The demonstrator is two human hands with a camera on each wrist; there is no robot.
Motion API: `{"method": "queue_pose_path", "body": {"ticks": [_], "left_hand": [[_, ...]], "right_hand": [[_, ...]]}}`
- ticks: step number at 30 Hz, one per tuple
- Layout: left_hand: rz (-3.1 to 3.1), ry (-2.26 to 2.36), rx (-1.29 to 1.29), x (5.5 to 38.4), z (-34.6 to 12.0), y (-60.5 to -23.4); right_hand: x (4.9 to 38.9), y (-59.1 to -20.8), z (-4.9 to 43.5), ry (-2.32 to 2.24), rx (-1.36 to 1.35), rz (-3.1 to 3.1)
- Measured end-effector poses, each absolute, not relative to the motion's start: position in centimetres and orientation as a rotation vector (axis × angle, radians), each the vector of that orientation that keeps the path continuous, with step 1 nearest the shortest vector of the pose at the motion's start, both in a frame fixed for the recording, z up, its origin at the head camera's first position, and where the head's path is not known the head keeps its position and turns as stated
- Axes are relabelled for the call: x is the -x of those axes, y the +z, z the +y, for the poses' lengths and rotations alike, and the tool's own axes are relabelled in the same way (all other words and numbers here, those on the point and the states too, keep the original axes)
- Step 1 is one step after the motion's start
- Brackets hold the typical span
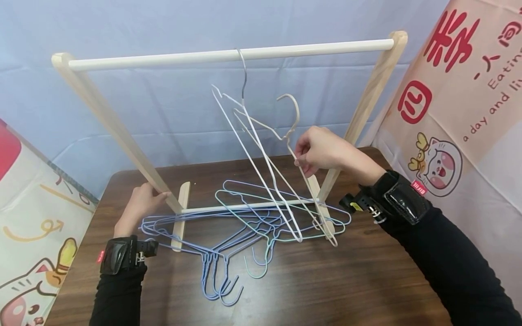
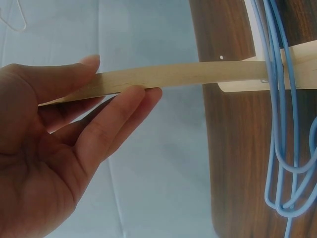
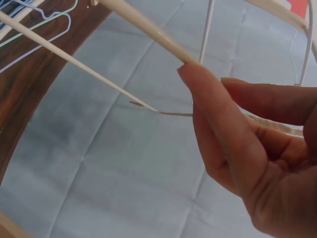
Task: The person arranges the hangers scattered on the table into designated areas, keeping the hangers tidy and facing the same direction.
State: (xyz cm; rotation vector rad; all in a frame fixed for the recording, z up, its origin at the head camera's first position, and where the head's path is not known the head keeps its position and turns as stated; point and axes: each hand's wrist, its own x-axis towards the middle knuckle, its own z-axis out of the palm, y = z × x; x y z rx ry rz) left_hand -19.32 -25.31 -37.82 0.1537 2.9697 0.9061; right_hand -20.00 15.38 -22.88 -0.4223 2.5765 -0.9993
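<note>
Two black sleeves (image 1: 118, 294) reach in closest to us, each with a strapped wrist camera (image 1: 116, 256), and under them we get the dark brown table (image 1: 346, 290), its wood grain catching a soft shine. Just beyond its near edge, a loose tangle of blue hangers (image 1: 209, 248) sprawls, hooks towards us, with a pale green hanger (image 1: 268, 253) in among them. They lie about the rack's lower bar (image 1: 208, 209) and over its left foot (image 1: 184, 194).

On the left, we see the left hand (image 1: 140, 203) gripping the wooden upright (image 1: 114, 127), thumb on one side, fingers on the other. And over on the right, the right hand (image 1: 322, 149) pinches one side of a cream hanger (image 1: 298, 115)! We have it tilted in mid-air inside the frame, hook below the top rod (image 1: 171, 59) and clear of it. Beside it, a white hanger (image 1: 264, 154) already hangs from that rod by its metal hook.

Past the table's far edge, we meet a creased pale-blue cloth (image 1: 326, 18) filling the back. Printed cloths with cartoon cats flank us, one left (image 1: 24, 203), one right (image 1: 489, 140), the right one bearing red characters.
</note>
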Motion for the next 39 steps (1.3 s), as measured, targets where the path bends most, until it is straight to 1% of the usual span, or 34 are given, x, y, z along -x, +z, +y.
{"method": "queue_pose_path", "body": {"ticks": [8, 17, 32, 39], "left_hand": [[2.981, 0.895, -0.160, 19.2, -25.3, -37.8], [2.987, 0.895, -0.175, 19.3, -25.3, -37.8], [2.989, 0.897, -0.171, 19.2, -25.3, -37.8], [2.989, 0.894, -0.180, 19.2, -25.3, -37.7]], "right_hand": [[19.6, -21.3, 15.2, -0.976, 0.453, 2.582], [19.5, -19.9, 15.3, -1.055, 0.446, 2.595], [18.8, -17.5, 14.9, -1.021, 0.462, 2.653], [18.4, -16.8, 14.6, -0.933, 0.525, 2.706]]}}
